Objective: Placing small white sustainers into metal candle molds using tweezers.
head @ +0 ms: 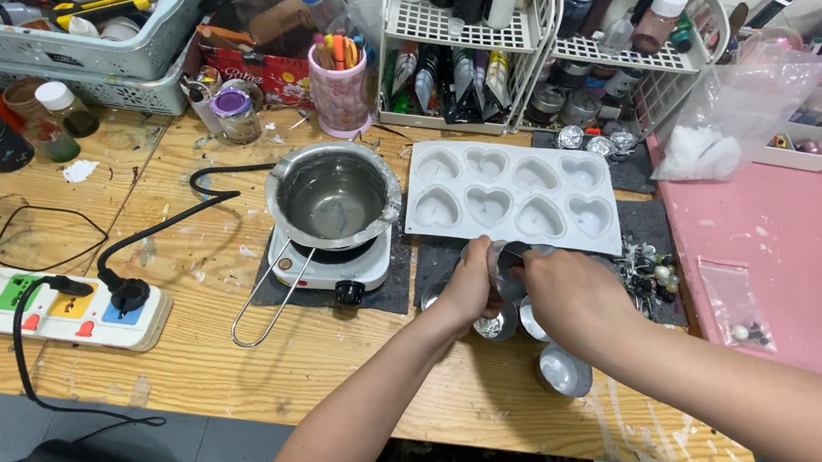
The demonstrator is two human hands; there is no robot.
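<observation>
My left hand (471,285) and my right hand (566,294) meet in front of a white heart-shaped silicone mould (513,195). Together they grip a small silver metal cup (506,265), held just above the wooden table (217,363). Several more small silver cups lie under and beside my hands, one of them (563,369) near the table's front edge. To the left, a metal melting pot (334,194) with a wire handle sits on a small white electric hotplate (327,265).
A multi-socket power strip (42,308) with black cables lies at the front left. Grey baskets (67,47) of tools, jars, a pink pen cup (337,88) and white wire racks (470,36) line the back. A pink mat (790,258) with plastic bags covers the right side.
</observation>
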